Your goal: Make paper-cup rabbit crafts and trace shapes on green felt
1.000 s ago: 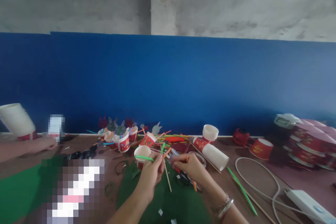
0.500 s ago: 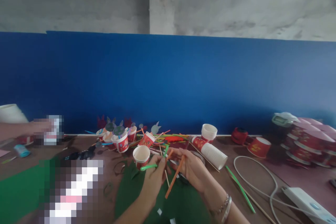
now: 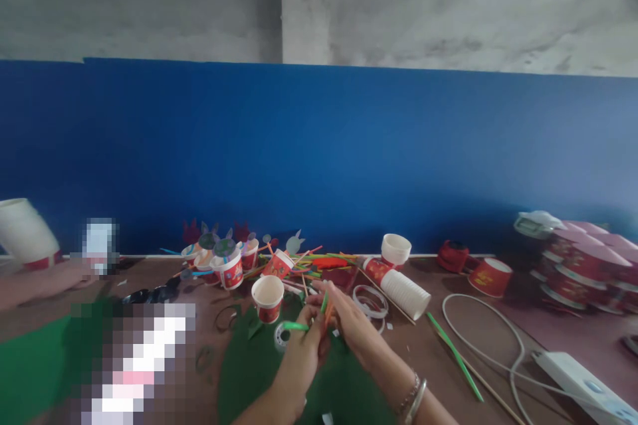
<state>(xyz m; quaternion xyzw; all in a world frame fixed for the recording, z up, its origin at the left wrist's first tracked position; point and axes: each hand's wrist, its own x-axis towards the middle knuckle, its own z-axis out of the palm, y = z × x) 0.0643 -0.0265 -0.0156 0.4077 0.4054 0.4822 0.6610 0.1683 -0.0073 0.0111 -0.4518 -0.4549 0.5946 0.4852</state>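
Observation:
Over the green mat point(image 3: 254, 378), my left hand point(image 3: 302, 348) is closed around a green straw point(image 3: 295, 326), whose bent end sticks out to the left. An orange straw point(image 3: 327, 312) stands between my two hands, mostly covered by fingers. My right hand point(image 3: 355, 322) lies against the left one with its fingers curved over the orange straw. Beside my left hand, a white ring like a tape roll point(image 3: 281, 337) is partly hidden. A red and white paper cup point(image 3: 268, 299) stands just beyond it.
Decorated cups point(image 3: 229, 271) and loose straws lie at the back. Stacked white cups point(image 3: 406, 293) rest on their side. A cable point(image 3: 521, 345) and power strip point(image 3: 583, 382) are right, near stacked red cups point(image 3: 583, 265). At left, another person's arm point(image 3: 44, 282) reaches in.
My hands have come together, and the orange straw that pointed down towards me is now upright between them. The tape-like ring has come into view. The other person's arm has shifted lower.

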